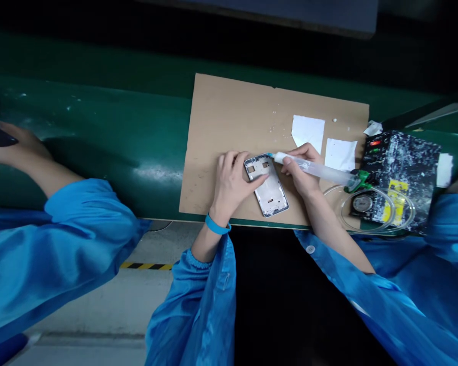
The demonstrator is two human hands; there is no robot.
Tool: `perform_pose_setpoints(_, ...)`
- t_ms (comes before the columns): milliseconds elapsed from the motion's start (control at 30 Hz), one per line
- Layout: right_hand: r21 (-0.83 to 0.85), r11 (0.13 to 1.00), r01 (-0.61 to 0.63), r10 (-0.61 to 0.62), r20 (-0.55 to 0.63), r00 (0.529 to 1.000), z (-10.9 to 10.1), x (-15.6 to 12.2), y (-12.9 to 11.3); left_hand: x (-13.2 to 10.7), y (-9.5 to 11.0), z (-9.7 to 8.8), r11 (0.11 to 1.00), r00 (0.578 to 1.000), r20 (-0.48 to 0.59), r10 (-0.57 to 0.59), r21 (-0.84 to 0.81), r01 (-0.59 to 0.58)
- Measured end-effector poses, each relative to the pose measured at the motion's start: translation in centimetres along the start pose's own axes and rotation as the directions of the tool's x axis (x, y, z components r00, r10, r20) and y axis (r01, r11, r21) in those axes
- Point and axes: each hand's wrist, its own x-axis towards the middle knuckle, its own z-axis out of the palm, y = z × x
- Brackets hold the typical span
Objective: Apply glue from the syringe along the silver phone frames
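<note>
The right hand (301, 174), over the board (229, 112), held a syringe (328, 173); the left hand (231, 179) gripped the frame (272, 195) near the board's front edge. A slipping left grip could have let the tip (270, 155) skid off the frame.

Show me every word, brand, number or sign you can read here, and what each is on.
No word, brand or number is readable.
Yellow label on the black box: dark marks, too blurred to read.
Red light and round gauge on that box: any figures too small to read.
Syringe and phone frame: no lettering I can make out.
Striped yellow-and-black tape on the floor: a pattern, no words seen.
</note>
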Motion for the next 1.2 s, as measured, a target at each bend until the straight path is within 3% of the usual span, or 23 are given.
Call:
perform_pose_setpoints(133, 0.031, 0.998, 0.055, -0.048, -0.178, 0.983, -0.1, 0.4, 0.2, -0.4, 0.0, -1.4, 0.988, 0.992, 0.125, -0.011, 0.155, -0.008)
perform_pose_setpoints(200, 0.045, 0.997, 0.064, -0.051, -0.243, 0.969, 0.0, 0.4, 0.0, 0.6, -0.4, -2.1, 0.967, 0.982, 0.185, -0.036, 0.254, -0.013)
perform_pose_setpoints(300, 0.068, 0.996, 0.058, -0.035, -0.309, 0.951, 0.2, 0.3, -0.5, 5.0, -1.2, -3.2, 0.925, 0.981, 0.172, -0.085, 0.381, 0.013)
perform_pose_setpoints(433, 0.122, 0.989, 0.085, -0.032, -0.388, 0.921, 0.4, 0.3, -1.2, 12.5, -0.8, -4.9, 0.863, 1.000, -0.022, -0.021, 0.505, 0.029)
perform_pose_setpoints(500, 0.143, 0.986, 0.088, -0.019, -0.425, 0.905, 0.2, 0.4, -1.4, 14.4, -0.2, -5.5, 0.849, 0.999, -0.050, 0.006, 0.528, 0.021)
perform_pose_setpoints(600, 0.176, 0.983, 0.056, 0.032, -0.461, 0.887, -0.5, 0.7, -1.7, 14.5, -0.4, -5.5, 0.845, 0.999, 0.021, 0.038, 0.532, -0.043)
perform_pose_setpoints(733, 0.199, 0.980, 0.010, 0.082, -0.450, 0.889, -2.2, 0.7, -2.0, 13.0, -2.9, -4.6, 0.878, 0.990, 0.134, 0.037, 0.468, -0.096)
perform_pose_setpoints(967, -0.023, 0.997, -0.080, 0.068, -0.324, 0.943, -4.7, -0.1, -1.4, 11.5, -6.2, -3.1, 0.914, 0.991, 0.117, 0.068, 0.391, -0.109)
perform_pose_setpoints(1200, -0.114, 0.991, -0.075, 0.054, -0.175, 0.983, -4.9, -0.6, -0.6, 14.5, -6.4, -4.2, 0.902, 0.983, 0.140, 0.115, 0.401, -0.163)
